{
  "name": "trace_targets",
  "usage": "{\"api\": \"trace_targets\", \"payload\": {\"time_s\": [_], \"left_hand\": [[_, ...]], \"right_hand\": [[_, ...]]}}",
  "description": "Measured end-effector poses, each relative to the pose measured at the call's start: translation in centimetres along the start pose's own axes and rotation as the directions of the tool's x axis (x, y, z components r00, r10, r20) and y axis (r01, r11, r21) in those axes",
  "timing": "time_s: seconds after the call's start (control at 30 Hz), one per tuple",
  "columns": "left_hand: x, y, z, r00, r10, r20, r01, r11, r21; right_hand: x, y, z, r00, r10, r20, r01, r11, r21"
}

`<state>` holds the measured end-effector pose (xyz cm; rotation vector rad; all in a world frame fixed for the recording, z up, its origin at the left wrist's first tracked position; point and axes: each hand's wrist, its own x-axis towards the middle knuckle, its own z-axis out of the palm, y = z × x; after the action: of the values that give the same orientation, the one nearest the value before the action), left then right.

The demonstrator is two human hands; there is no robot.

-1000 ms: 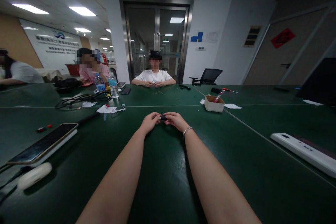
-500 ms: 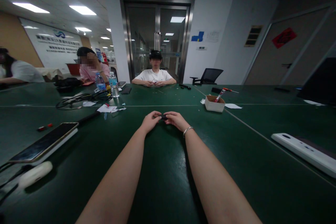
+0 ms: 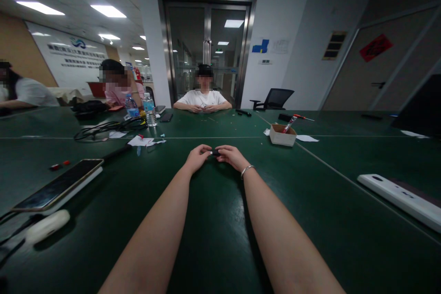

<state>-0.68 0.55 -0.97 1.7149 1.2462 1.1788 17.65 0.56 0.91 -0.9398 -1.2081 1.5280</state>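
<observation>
- Green tabletop [image 3: 213,229] is filling the foreground.
- Two-handed work on a small black object [image 3: 216,152] seems to be going on; the next move is probably calling for steady control.
- Right hand [image 3: 233,156] is pinching its body; left hand [image 3: 199,157] is meeting its silvery end, clamped or just touching, I cannot tell; it is lying between them.

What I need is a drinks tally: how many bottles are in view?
2: one bottle behind the cables on the table, the other bottle just right of it. More may be hidden behind them.
</observation>
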Motion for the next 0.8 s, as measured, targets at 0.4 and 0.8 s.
{"api": "trace_targets", "payload": {"time_s": [0.4,0.8], "left_hand": [[-0.16,0.35,0.07,1.0,-0.014,-0.009,0.014,1.0,0.011],[-0.46,0.78,-0.07,1.0,0.015,-0.017,-0.014,0.999,0.034]], "right_hand": [[0.2,0.18,-0.07,1.0,-0.002,-0.003,0.002,1.0,-0.008],[-0.06,-0.09,0.12,1.0,0.01,-0.014,-0.01,1.0,-0.003]]}}
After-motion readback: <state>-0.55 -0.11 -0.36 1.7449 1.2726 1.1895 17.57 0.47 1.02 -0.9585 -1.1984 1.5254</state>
